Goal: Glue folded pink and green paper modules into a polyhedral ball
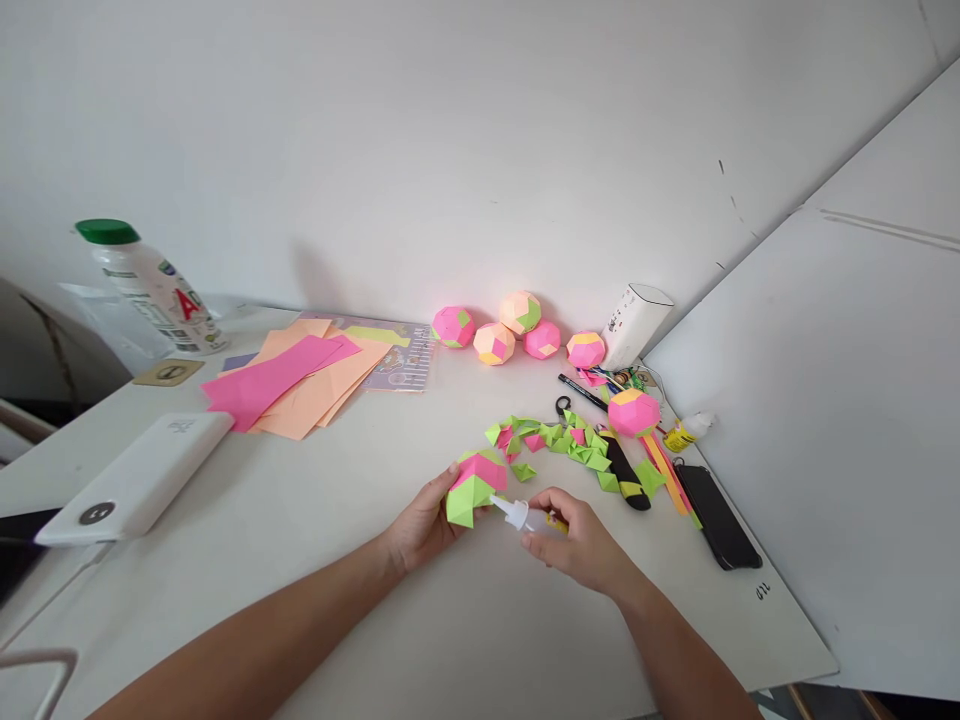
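My left hand (429, 522) grips a partly formed paper ball (477, 482) made of green and pink folded pieces. Its fingers wrap round the left side and underneath. In my right hand (576, 540) is a glue bottle (536, 519), tilted so that its white nozzle points left at the lower right edge of the paper ball. Whether the tip touches the paper I cannot tell. Just beyond my hands lies a loose row of small folded paper pieces (559, 437), mostly green with some pink.
Finished paper balls (541, 340) line the wall. At left are paper sheets (300, 385), a white power bank (139, 475) and a bottle with a green cap (150, 285). At right are a cutter (624, 470), a phone (718, 515) and a second glue bottle (688, 431).
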Available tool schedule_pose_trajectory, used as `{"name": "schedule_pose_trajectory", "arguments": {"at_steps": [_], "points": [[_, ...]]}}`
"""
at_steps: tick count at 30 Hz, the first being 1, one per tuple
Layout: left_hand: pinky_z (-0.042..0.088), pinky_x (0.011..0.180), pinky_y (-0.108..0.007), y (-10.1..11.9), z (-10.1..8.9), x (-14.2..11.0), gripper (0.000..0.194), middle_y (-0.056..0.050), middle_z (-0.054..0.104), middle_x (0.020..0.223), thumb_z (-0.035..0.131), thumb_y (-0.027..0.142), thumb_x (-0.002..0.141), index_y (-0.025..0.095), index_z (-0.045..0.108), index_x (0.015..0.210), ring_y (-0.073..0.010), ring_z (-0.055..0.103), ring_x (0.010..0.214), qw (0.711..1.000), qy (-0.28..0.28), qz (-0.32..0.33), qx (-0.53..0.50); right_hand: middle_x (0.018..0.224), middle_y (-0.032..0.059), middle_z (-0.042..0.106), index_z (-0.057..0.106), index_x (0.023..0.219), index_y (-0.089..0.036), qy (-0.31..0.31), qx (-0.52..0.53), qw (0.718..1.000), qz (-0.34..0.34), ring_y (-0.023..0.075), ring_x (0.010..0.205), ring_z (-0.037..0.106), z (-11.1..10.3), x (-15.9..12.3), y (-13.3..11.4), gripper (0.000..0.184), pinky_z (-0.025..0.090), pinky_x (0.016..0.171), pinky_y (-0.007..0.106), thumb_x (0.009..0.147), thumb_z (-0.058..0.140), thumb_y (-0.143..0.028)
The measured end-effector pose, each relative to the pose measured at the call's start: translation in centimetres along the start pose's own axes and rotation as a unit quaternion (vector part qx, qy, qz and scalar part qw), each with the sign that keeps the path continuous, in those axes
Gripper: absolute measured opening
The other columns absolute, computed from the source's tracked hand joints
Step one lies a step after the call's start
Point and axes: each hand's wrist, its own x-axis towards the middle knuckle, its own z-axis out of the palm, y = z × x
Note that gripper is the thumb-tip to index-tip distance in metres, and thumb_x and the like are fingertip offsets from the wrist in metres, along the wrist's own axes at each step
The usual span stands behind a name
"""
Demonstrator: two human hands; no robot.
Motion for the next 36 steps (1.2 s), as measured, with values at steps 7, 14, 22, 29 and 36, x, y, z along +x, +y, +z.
{"name": "schedule_pose_trajectory", "arguments": {"at_steps": [7,14,22,29,36], "points": [[0.048,0.077,-0.031,-0.2,-0.3,0.2,0.031,-0.007,0.070,0.084,0.060,0.041,0.081,0.014,0.066,0.095,-0.0184,0.064,0.075,0.999,-0.041,0.012,-0.019,0.095,0.0028,0.062,0.060,0.099,-0.022,0.013,-0.027,0.999,-0.031,0.0189,0.085,0.056,0.1,0.3,-0.1,0.023,0.045,0.068,0.029,0.078,0.060,-0.031],[0.046,0.083,-0.033,-0.5,-0.8,0.4,0.012,-0.007,0.068,0.077,0.071,0.022,0.073,0.013,0.067,0.079,-0.0191,0.064,0.080,0.994,-0.112,0.008,-0.014,0.097,0.0030,0.064,0.060,0.101,-0.021,0.009,-0.011,0.999,-0.041,0.0192,0.087,0.059,0.2,0.5,-0.1,0.024,0.046,0.070,0.029,0.078,0.060,-0.030],[0.048,0.080,-0.033,-0.5,-0.7,0.4,0.008,-0.005,0.064,0.069,0.069,0.020,0.074,0.013,0.067,0.075,-0.0175,0.063,0.074,0.995,-0.097,0.025,-0.011,0.101,0.0040,0.063,0.059,0.103,-0.021,0.010,-0.001,0.999,-0.042,0.0204,0.091,0.059,0.0,0.5,-0.4,0.026,0.048,0.071,0.029,0.079,0.059,-0.029],[0.048,0.080,-0.033,-0.6,-1.0,0.5,0.007,-0.005,0.066,0.071,0.069,0.019,0.075,0.012,0.068,0.077,-0.0177,0.063,0.076,0.994,-0.101,0.024,-0.011,0.104,0.0050,0.060,0.051,0.104,-0.022,0.003,0.022,0.999,-0.044,0.0200,0.093,0.057,-0.5,0.2,-0.2,0.029,0.047,0.073,0.031,0.078,0.061,-0.028],[0.048,0.080,-0.033,-0.4,-0.7,0.5,0.011,-0.008,0.069,0.078,0.068,0.018,0.074,0.012,0.069,0.084,-0.0184,0.064,0.077,0.995,-0.099,0.019,0.003,0.100,0.0040,0.053,0.051,0.100,-0.023,0.018,0.078,0.991,-0.110,0.0180,0.087,0.053,-1.2,0.1,0.1,0.035,0.047,0.070,0.028,0.070,0.069,-0.030]]}}
